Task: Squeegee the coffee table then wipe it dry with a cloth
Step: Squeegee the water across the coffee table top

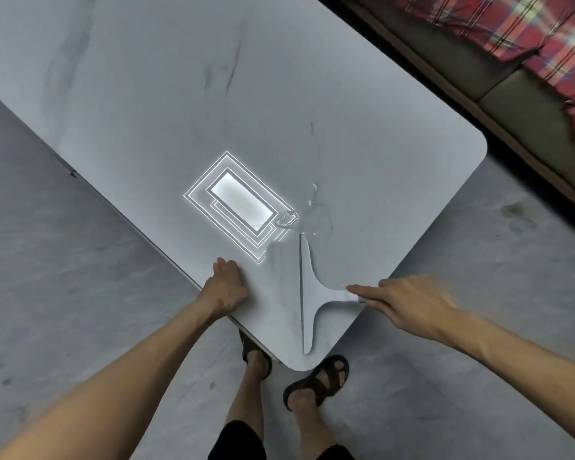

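The right hand (409, 305) grips the handle of the pale squeegee (307, 293), index finger stretched along it. Its blade lies flat on the worktop (180, 94) near the corner closest to the person, long axis running near-to-far, handle pointing right. The left hand (228, 287), loosely curled, holds nothing and rests on the worktop's edge.

A pale grey, marble-patterned coffee table with rounded corners (213, 94) stands on a grey floor (63, 277). A white T-shaped plastic squeegee (309, 290) lies flat on it between the two hands, near the table's corner. Small puddles of clear water (287, 219) sit just beyond the squeegee.
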A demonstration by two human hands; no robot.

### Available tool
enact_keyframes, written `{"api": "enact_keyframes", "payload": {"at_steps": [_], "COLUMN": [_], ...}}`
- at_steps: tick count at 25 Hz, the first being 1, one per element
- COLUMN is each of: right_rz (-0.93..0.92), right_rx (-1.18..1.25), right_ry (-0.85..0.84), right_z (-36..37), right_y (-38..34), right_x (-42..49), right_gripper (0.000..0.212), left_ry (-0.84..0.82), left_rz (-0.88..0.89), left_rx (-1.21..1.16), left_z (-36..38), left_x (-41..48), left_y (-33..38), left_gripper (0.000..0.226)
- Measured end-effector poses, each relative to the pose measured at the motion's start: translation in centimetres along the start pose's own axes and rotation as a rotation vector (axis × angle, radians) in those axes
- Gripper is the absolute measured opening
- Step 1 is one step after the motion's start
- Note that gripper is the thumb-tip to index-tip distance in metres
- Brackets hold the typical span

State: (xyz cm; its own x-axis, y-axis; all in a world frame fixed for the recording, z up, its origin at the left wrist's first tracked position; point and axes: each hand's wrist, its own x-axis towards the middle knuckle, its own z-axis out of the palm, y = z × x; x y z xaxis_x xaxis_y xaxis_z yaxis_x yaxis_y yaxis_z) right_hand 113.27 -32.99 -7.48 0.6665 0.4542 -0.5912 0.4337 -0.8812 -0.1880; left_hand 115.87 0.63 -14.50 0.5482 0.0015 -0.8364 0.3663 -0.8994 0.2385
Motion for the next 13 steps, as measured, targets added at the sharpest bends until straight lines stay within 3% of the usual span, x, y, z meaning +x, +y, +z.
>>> {"api": "enact_keyframes", "payload": {"at_steps": [2,4,7,10,13], "right_rz": [0.15,0.306,0.48,0.626,0.642], "right_rx": [0.111,0.293,0.567,0.756,0.733], "right_ry": [0.028,0.176,0.332,0.402,0.362], "right_z": [-2.6,-5.4,-9.0,-11.0,-10.1], "right_y": [0.4,1.1,1.7,1.8,0.3], "right_x": [0.0,2.1,8.7,15.9,18.5], "right_gripper": [0.046,0.044,0.046,0.047,0.047], "left_ry": [0.109,0.226,0.321,0.319,0.23], "left_rz": [0.013,0.028,0.14,0.205,0.18], "left_rx": [-0.048,-0.082,-0.099,-0.064,-0.01], "left_z": [-0.6,-1.7,-4.0,-5.8,-6.0], "left_x": [-0.1,0.1,1.4,3.5,4.7], "left_y": [0.5,1.1,1.9,1.9,1.7], "left_gripper": [0.02,0.011,0.014,0.01,0.007]}}
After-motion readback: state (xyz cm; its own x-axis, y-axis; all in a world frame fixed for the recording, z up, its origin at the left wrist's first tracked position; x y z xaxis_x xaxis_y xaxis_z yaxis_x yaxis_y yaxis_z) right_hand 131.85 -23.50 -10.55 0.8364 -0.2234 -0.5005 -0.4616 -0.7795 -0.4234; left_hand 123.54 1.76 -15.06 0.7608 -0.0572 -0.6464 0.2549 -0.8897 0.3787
